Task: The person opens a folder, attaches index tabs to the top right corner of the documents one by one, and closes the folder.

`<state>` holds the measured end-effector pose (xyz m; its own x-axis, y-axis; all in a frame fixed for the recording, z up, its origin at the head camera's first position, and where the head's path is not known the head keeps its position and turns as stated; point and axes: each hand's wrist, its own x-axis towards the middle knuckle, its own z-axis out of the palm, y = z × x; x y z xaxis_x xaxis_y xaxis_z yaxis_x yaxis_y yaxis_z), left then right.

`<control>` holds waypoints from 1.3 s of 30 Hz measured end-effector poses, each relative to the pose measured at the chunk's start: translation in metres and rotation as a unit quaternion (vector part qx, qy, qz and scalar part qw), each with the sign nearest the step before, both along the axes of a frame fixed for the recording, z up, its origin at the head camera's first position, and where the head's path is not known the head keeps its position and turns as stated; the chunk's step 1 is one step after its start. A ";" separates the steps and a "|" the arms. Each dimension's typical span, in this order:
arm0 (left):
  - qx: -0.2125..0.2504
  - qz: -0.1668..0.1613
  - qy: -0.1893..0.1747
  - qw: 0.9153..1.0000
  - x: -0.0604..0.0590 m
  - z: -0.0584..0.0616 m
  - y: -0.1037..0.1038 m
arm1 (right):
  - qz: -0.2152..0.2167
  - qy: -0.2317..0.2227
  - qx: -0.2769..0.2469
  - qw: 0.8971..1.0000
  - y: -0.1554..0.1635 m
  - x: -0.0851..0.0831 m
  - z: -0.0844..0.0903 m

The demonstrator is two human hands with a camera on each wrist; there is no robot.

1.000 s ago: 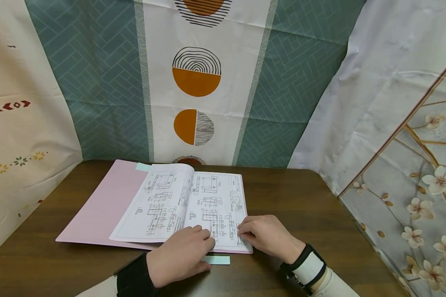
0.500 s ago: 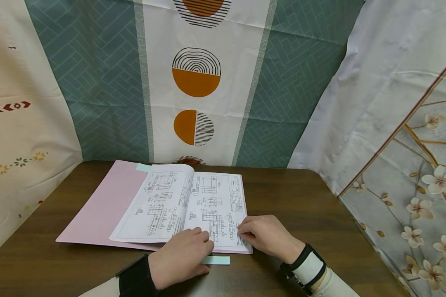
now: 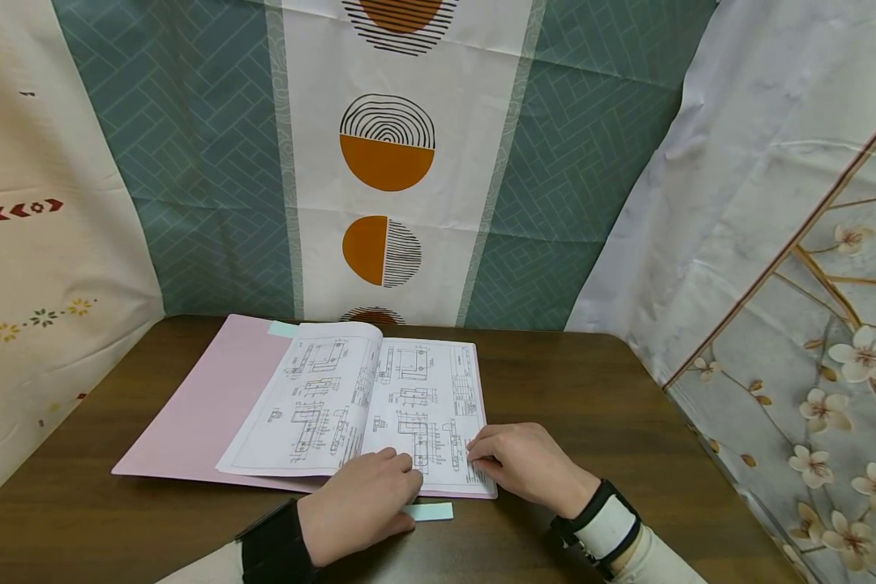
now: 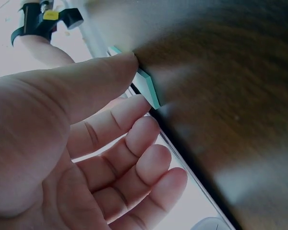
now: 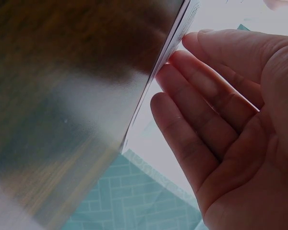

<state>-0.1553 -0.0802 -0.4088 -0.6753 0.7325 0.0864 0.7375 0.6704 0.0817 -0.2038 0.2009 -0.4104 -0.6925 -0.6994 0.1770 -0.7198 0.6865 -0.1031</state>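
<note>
A pink-covered booklet lies open on the brown table, with technical drawings on its left page and right page. My left hand rests at the lower edge of the right page. In the left wrist view its thumb crosses a pale teal strip, with relaxed fingers close by; whether they grip the strip is unclear. My right hand touches the right page near its lower right edge. Its thumb and index tips lie close together there, and the other fingers stay loosely extended.
A second teal tab shows at the top of the booklet's pink cover. Patterned cloth hangs behind the table, and a floral cloth hangs at the right. Both wrists wear black bands.
My left hand has shifted slightly to the right along the teal strip, covering a bit more of its left end. My right hand and the booklet look unchanged.
</note>
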 end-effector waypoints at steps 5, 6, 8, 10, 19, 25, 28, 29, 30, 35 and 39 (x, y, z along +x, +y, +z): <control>0.001 0.002 -0.003 1.000 0.001 0.000 0.001 | 0.000 -0.001 -0.001 1.000 0.000 0.001 0.001; 0.000 0.001 -0.001 1.000 0.001 0.001 0.001 | 0.000 -0.002 -0.002 1.000 0.000 0.001 0.002; -0.002 0.001 0.003 1.000 0.002 0.001 0.002 | 0.000 -0.003 -0.002 1.000 0.000 0.001 0.001; -0.002 0.001 0.003 1.000 0.003 0.002 0.002 | 0.001 -0.002 -0.002 1.000 0.000 0.000 0.000; 0.042 -0.009 0.011 0.999 0.004 0.014 0.001 | 0.017 0.015 -0.005 1.000 0.003 -0.001 -0.002; 0.056 0.002 0.013 0.998 -0.002 0.026 -0.001 | 0.014 -0.009 -0.007 1.000 0.002 -0.003 0.001; 0.062 0.015 0.026 0.998 -0.008 0.031 -0.001 | 0.011 -0.025 -0.012 1.000 0.002 -0.007 0.004; 0.064 0.019 0.031 0.997 -0.011 0.032 0.000 | 0.011 -0.031 -0.015 0.999 0.002 -0.008 0.005; 0.064 0.023 0.038 0.997 -0.013 0.032 0.000 | 0.010 -0.035 -0.018 0.999 0.002 -0.009 0.006; 0.069 0.044 0.051 0.995 -0.028 0.032 0.002 | -0.006 -0.046 -0.021 0.999 0.000 -0.017 0.009; 0.070 0.061 0.059 0.994 -0.036 0.032 0.001 | -0.025 -0.035 -0.011 0.999 -0.007 -0.022 0.018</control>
<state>-0.1913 -0.0791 -0.3764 -0.7376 0.6210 0.2652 0.6615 0.7434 0.0992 -0.2256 0.1944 -0.3925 -0.7377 -0.6602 0.1413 -0.6751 0.7184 -0.1675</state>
